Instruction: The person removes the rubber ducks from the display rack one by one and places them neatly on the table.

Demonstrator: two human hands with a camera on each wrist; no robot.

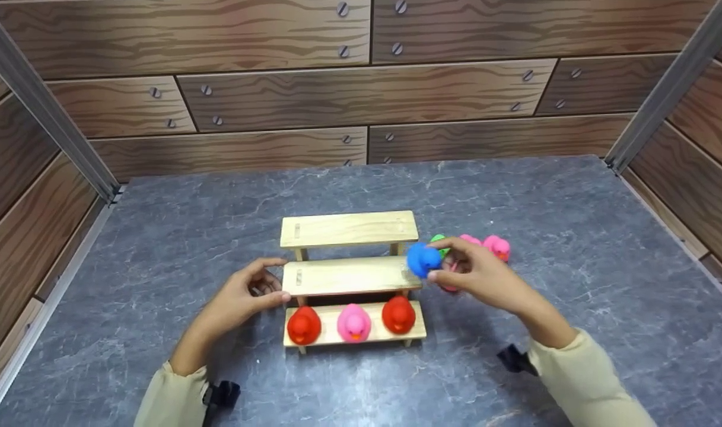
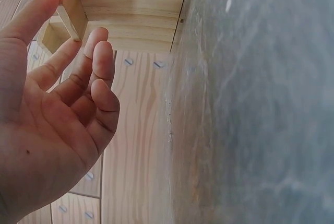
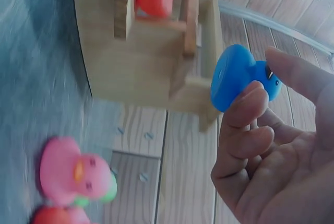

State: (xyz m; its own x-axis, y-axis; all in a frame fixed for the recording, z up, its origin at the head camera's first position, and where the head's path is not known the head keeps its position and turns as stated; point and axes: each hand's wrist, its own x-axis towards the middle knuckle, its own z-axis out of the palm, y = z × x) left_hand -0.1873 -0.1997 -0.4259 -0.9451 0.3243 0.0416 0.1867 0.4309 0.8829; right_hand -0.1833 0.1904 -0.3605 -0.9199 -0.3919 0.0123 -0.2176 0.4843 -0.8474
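Note:
A three-step wooden stand point(image 1: 349, 276) rises in tiers on the grey surface. My left hand point(image 1: 251, 287) holds its middle step at the left end, thumb at the front corner and index finger at the back one. In the left wrist view, the other fingers of that hand point(image 2: 68, 98) bend loosely below. Between thumb and fingers, my right hand point(image 1: 479, 274) pinches a blue rubber duck point(image 1: 423, 260) over the middle step's right end. On the lowest step sit a red duck point(image 1: 304, 325), a pink duck point(image 1: 354, 323) and another red duck point(image 1: 398, 315).
Right of the stand, partly behind my right hand, are more ducks, among them a green duck point(image 1: 438, 238) and a pink duck point(image 1: 497, 247). Wood-patterned panels point(image 1: 361, 98) wall the grey surface point(image 1: 206, 207) at the back and sides.

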